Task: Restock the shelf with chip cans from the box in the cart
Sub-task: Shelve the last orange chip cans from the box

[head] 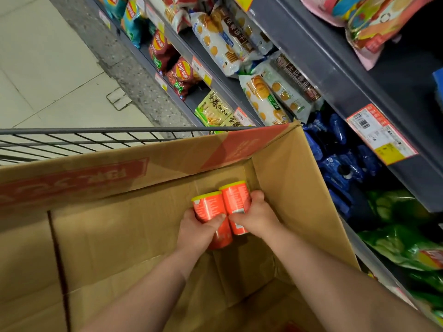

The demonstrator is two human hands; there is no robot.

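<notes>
1. Supermarket aisle with a pale tiled floor (48, 68), seen from above looking down into a big open cardboard box (299, 200) that sits in a wire cart (96, 135).
2. Closest up, both bare forearms reach down into the box, which is mostly bare cardboard inside.
3. Left hand (199, 226) is wrapped round the left chip can (211, 209), with the thumb laid across its front.
4. Right hand (254, 216) grips the right chip can (236, 200), fingers curled over its far side and thumb on the label.
5. Both cans are orange with yellow lids. They're side by side and touching, lids pointing away, near the box's far right corner. Can't tell if they're resting on the bottom or already lifted.
6. Past the box, the cart's wire rim runs across the view.
7. Off to the right is the grey shelf (335, 87): green bags (407, 240) nearest, then blue packs (335, 140), then biscuit packs (263, 101) and yellow-green egg roll boxes (215, 111).
8. Farthest back are red chip bags (182, 75) on the lower tier, and an orange price tag (381, 133) hangs on the shelf edge above the blue packs.
</notes>
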